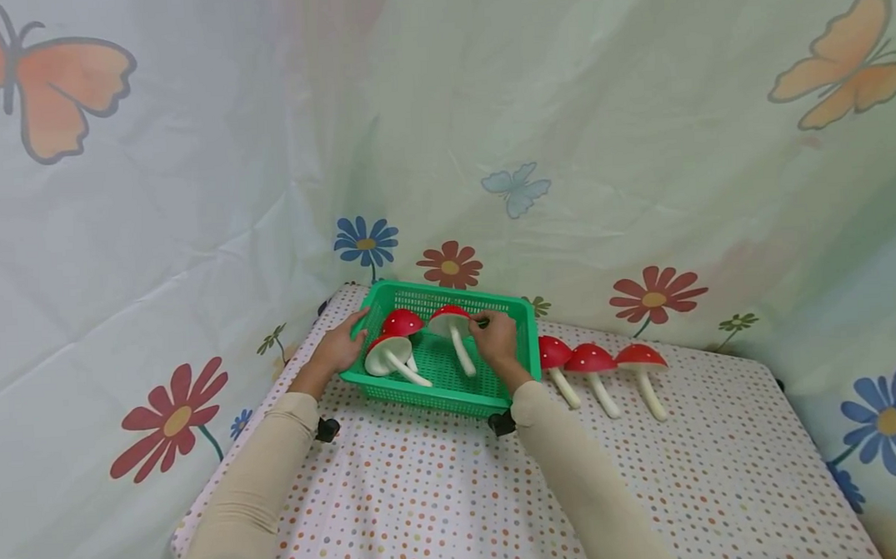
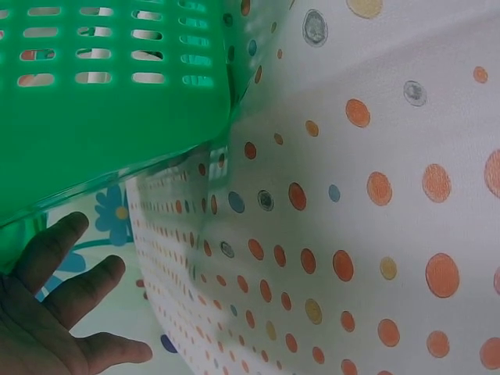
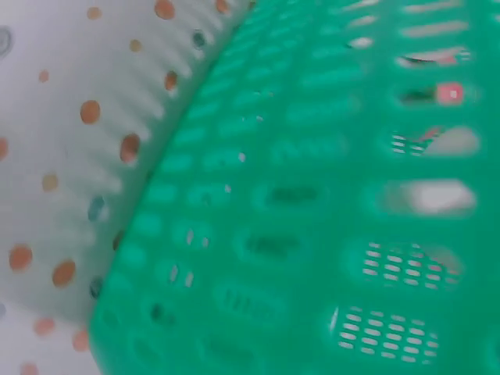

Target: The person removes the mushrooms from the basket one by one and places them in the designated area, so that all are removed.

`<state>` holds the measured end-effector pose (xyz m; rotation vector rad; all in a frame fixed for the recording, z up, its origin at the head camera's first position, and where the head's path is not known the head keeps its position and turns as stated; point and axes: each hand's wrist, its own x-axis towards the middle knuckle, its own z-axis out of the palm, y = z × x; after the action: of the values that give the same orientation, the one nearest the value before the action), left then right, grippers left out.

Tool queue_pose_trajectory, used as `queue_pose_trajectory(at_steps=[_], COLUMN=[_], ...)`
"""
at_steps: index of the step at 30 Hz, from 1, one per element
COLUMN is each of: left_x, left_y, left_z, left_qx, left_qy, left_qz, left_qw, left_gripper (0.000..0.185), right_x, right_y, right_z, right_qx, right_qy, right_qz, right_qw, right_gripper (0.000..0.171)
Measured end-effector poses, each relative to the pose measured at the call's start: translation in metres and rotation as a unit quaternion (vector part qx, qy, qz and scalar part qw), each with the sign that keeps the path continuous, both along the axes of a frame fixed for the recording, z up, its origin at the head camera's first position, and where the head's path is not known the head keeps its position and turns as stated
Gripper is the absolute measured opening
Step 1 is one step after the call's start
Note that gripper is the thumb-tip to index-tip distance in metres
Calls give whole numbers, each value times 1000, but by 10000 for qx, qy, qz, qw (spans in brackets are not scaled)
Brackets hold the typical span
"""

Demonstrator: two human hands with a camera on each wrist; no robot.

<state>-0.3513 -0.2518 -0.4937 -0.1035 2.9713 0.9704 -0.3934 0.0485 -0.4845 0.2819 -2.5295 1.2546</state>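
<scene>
Sleeves nearest. Left hand [image 1: 340, 348] spread against basket [image 1: 526, 343] at worktop's far-left corner; right hand [image 1: 496, 337] pinches mushroom [image 1: 450, 321] cap. Likely light, stiff; grip stem.

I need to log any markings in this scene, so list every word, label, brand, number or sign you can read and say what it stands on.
There is no readable text in any view.
The green basket shows only slotted plastic, with no brand or label.
The red mushrooms carry only white dots.
The tablecloth has only coloured dots, and the backdrop only flowers and butterflies.
The right wrist view is blurred, but nothing resembling lettering appears there.
</scene>
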Motion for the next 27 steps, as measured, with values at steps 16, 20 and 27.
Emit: queue_pose_trajectory(at_steps=[16,20,27], left_x=[0,-2,0], left_y=[-3,-4,-1], left_z=[3,7,7], left_qx=[-36,35,99], left_qy=[-37,-15,-213], left_qz=[-62,-78,-101], left_qw=[10000,10000,9997], left_gripper=[55,55,56], right_x=[36,50,83], right_y=[87,115,165], right_z=[60,59,47], right_qx=[-580,-539,-297], right_qy=[870,1020,998], right_qz=[39,-96,-481], right_qw=[9945,9933,9934], right_gripper=[16,15,14])
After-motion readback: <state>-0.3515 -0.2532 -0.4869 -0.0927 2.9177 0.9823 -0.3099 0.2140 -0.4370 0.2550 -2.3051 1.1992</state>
